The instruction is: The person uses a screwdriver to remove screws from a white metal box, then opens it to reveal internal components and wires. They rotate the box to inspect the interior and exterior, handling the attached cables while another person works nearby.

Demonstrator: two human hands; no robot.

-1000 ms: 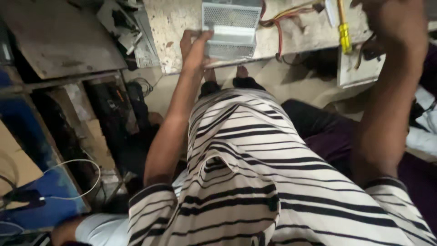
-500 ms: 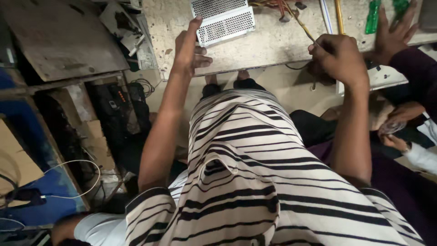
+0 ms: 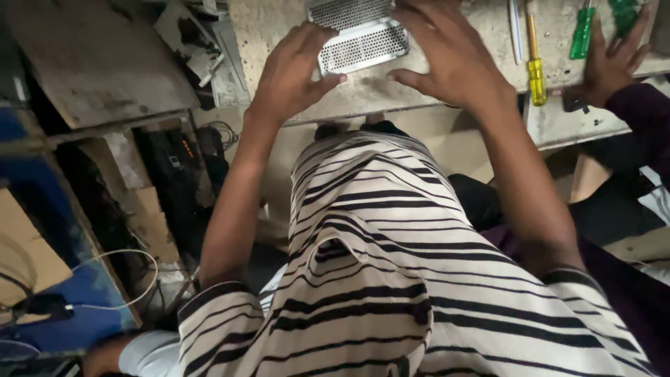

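A person in a striped shirt leans over a worn, pale workbench [image 3: 279,28], both hands spread on a silver perforated metal casing [image 3: 359,38] that lies at the bench's near edge. The left hand [image 3: 293,73] cups the casing's left end, fingers curled open, thumb tip touching the near-left corner. The right hand [image 3: 450,56] lies flat and open across the right end, covering that side. The casing sits between the two hands, its long axis running left to right, slightly tilted, and neither hand is clearly nearer. Just right of the right hand lie a yellow-handled screwdriver [image 3: 534,70] and a green-handled screwdriver [image 3: 581,35]; beyond them rests another person's hand [image 3: 614,59].
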